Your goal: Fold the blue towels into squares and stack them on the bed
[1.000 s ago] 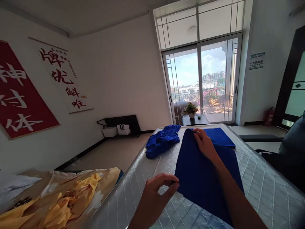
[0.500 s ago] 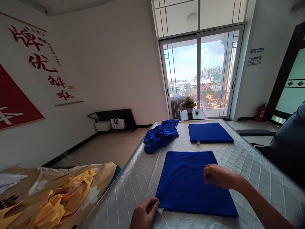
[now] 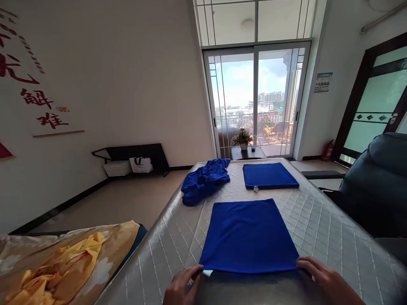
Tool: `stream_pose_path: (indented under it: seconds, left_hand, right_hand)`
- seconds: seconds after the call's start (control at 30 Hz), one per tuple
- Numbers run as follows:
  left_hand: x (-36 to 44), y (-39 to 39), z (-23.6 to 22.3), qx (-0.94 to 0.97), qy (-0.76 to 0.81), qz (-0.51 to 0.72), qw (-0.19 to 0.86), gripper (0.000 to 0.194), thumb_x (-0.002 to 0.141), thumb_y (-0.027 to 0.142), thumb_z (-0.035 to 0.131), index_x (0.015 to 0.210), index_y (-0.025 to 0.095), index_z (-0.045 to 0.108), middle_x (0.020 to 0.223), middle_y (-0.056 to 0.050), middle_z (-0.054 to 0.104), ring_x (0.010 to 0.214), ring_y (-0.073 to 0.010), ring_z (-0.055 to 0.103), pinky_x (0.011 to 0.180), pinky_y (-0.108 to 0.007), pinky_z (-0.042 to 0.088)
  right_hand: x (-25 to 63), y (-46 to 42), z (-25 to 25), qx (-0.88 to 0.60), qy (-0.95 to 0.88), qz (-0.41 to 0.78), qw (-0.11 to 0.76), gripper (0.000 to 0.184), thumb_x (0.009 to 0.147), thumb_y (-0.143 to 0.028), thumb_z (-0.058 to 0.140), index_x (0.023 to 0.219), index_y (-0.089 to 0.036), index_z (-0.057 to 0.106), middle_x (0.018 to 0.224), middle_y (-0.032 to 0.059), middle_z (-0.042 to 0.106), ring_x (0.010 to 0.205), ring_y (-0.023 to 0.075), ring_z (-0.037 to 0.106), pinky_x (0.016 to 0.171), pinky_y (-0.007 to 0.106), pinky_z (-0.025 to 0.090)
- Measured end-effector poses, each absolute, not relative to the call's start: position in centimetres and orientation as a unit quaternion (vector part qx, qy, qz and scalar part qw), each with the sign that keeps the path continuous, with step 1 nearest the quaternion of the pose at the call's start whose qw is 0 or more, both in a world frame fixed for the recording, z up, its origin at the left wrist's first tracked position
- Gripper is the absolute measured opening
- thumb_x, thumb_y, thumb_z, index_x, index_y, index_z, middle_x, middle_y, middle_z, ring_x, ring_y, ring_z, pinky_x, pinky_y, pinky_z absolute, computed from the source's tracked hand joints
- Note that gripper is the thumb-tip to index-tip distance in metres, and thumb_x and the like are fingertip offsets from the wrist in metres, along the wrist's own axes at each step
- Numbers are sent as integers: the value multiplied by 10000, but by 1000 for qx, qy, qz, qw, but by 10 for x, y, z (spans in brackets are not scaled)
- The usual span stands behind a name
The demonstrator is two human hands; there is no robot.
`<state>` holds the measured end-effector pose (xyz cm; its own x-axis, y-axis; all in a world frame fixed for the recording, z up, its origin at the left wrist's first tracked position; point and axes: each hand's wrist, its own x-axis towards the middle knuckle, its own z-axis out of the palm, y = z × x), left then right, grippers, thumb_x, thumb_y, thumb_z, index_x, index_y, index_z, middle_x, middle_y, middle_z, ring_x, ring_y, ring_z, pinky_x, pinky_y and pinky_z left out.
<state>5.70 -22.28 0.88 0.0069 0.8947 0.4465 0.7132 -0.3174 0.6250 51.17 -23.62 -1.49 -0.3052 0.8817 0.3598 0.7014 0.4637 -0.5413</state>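
A square of folded blue cloth (image 3: 246, 237) lies in front of me, faintly creased, with a small white tag (image 3: 207, 273) at its near left corner. That corner is pinched between the thumb and fingers of my left hand (image 3: 182, 286). On the other side, my right hand (image 3: 327, 277) has its fingers closed on the near right corner, its thumb mostly hidden. The near edge stretches straight between both hands, with a shadow beneath it. Farther back lie a flat folded stack of blue cloth (image 3: 270, 175) and a crumpled blue cloth (image 3: 206, 180).
Everything blue rests on a silver quilted mattress (image 3: 327, 228). At lower left, a floral-covered surface (image 3: 124, 237) holds a rumpled yellow cloth (image 3: 76, 262). A dark armchair (image 3: 378, 169) stands at right. Beyond the mattress, a small table (image 3: 248, 153) carries a potted plant (image 3: 243, 139).
My right hand has moved from above the cloth's right side down to its near right corner and taken hold there. The left hand stays at its corner. The view has turned right.
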Motion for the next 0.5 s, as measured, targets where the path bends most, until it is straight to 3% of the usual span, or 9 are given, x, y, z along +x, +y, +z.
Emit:
stream_pose_path:
  seconds: [0.17, 0.4, 0.5]
  left_hand:
    - [66, -220, 50, 705, 556, 440, 19, 417, 954, 599, 506, 951, 291, 786, 966, -48, 766, 833, -188, 756, 695, -249, 623]
    - [68, -221, 156, 743, 485, 457, -66, 288, 955, 519, 577, 1041, 308, 752, 922, 29, 775, 805, -144, 749, 725, -206, 596]
    - [70, -218, 192, 753, 469, 450, -98, 296, 959, 508, 578, 1091, 300, 744, 955, 27, 777, 840, -147, 744, 779, -218, 578]
  right_hand:
    - [522, -235, 24, -465, -792, 69, 390, 272, 981, -383, 581, 1226, -288, 650, 1073, 17, 769, 824, 156, 760, 726, 211, 627]
    - [548, -243, 119, -444, -798, -85, 399, 312, 917, -430, 677, 1211, -327, 686, 1064, -24, 775, 876, 173, 758, 798, 240, 626]
    - [560, -243, 157, -462, -783, -109, 401, 323, 917, -489, 654, 1210, -360, 694, 1026, -49, 780, 787, 167, 755, 733, 246, 620]
